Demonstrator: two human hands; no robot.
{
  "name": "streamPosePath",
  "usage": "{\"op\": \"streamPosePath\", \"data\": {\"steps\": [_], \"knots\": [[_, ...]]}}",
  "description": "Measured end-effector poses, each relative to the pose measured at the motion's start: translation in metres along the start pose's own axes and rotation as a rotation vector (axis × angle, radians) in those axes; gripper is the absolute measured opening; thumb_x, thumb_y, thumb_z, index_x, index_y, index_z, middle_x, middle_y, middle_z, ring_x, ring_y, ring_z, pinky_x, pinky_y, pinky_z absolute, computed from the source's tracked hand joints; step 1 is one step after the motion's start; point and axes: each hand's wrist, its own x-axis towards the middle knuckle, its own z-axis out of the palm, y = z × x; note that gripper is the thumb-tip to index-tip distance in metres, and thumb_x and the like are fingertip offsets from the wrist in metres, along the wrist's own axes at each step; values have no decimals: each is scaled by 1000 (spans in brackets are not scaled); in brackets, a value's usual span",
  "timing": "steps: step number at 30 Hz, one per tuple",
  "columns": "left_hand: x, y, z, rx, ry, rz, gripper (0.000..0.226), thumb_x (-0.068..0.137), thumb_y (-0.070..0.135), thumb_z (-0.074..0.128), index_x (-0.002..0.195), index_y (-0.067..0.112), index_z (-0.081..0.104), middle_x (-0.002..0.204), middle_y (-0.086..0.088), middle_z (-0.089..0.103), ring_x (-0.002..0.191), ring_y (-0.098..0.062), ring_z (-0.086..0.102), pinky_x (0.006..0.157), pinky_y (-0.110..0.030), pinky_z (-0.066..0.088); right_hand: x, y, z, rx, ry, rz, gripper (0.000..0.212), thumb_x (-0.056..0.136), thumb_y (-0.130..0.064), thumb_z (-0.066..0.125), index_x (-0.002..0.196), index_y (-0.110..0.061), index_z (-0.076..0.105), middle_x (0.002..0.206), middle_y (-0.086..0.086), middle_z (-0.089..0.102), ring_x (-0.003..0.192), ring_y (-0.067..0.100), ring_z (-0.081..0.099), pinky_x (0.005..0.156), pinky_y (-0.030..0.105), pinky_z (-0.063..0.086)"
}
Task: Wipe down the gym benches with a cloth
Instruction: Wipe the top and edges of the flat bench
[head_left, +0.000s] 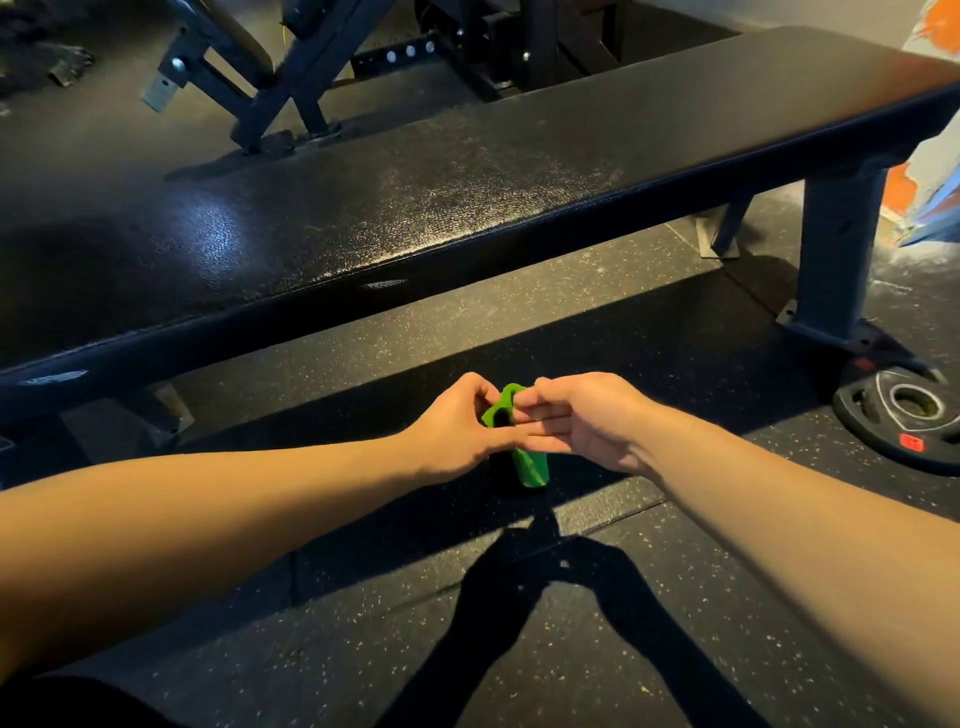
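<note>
both hands pinching a small green cloth | held over speckled floor | black bench just beyond | weight plate right

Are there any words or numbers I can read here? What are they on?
No text can be read.
Two pale labels on the side edge of the bench: too blurred to read.
A red tag on the weight plate: too blurred to read.
The green cloth: no writing shows.
</note>
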Motion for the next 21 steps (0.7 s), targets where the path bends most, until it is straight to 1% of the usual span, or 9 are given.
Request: {"op": "streamPosePath", "data": {"steps": [2, 4, 5, 8, 11, 13, 16, 18, 21], "knots": [[3, -2, -3, 60, 97, 32, 29, 85, 15, 79, 102, 18, 55, 92, -8, 68, 77, -16, 62, 68, -36, 54, 4, -1, -3, -76, 68, -49, 21, 103, -15, 55, 111, -1, 69, 109, 17, 72, 100, 27, 70, 93, 42, 58], [5, 0, -9, 68, 144, 54, 22, 87, 10, 73, 99, 19, 57, 90, -5, 67, 78, -16, 62, 67, -30, 51, 8, 0, -5, -186, 141, -69, 17, 96, -16, 67, 111, -12, 73, 115, 8, 73, 107, 23, 67, 90, 42, 58], [5, 3, -11, 69, 149, 66, 21, 88, 11, 72, 100, 21, 57, 91, -3, 67, 79, -16, 63, 68, -28, 52, 9, 2, -3, -194, 128, -51, 20, 94, -19, 70, 114, -18, 74, 118, 5, 72, 112, 23, 65, 91, 45, 57], [3, 16, -21, 62, 118, 121, 19, 92, 13, 69, 105, 24, 60, 96, 1, 70, 87, -14, 68, 76, -28, 57, 9, 2, 10, -15, 56, -8, 29, 93, -24, 73, 122, -23, 72, 119, 9, 72, 115, 30, 64, 87, 49, 60], [2, 29, -28, 51, 64, 194, 21, 96, 14, 64, 115, 22, 64, 103, 6, 72, 93, -5, 69, 81, -19, 56, 11, -2, 21, 63, 175, -103, 28, 91, -20, 76, 119, -23, 74, 110, 8, 76, 106, 28, 70, 83, 43, 62], [3, 36, -34, 139, 65, 259, 25, 96, 16, 62, 120, 22, 68, 107, 8, 69, 97, -3, 66, 87, -20, 53, 16, -5, 25, 97, 233, -150, 25, 90, -17, 77, 113, -25, 76, 103, 5, 78, 101, 25, 73, 78, 40, 61], [6, 43, -45, 426, 171, 316, 31, 96, 27, 61, 126, 27, 70, 112, 3, 54, 106, -12, 48, 95, -31, 42, 18, -8, 30, 119, 281, -223, 25, 88, -16, 78, 111, -23, 77, 100, 3, 79, 99, 25, 74, 79, 39, 61], [4, 54, -52, 467, 232, 351, 32, 96, 34, 61, 126, 28, 71, 109, 2, 51, 97, -8, 45, 87, -28, 40, 14, -15, 32, 102, 349, -311, 22, 86, -17, 81, 106, -23, 78, 97, 1, 78, 96, 23, 75, 84, 43, 62], [-5, 73, -67, 434, 397, 473, 24, 96, 31, 62, 116, 23, 74, 101, 8, 52, 79, 9, 47, 73, -11, 34, 2, -31, 35, 89, 505, -493, 12, 87, -19, 80, 96, -26, 75, 93, -3, 77, 90, 16, 74, 84, 38, 62]]}}
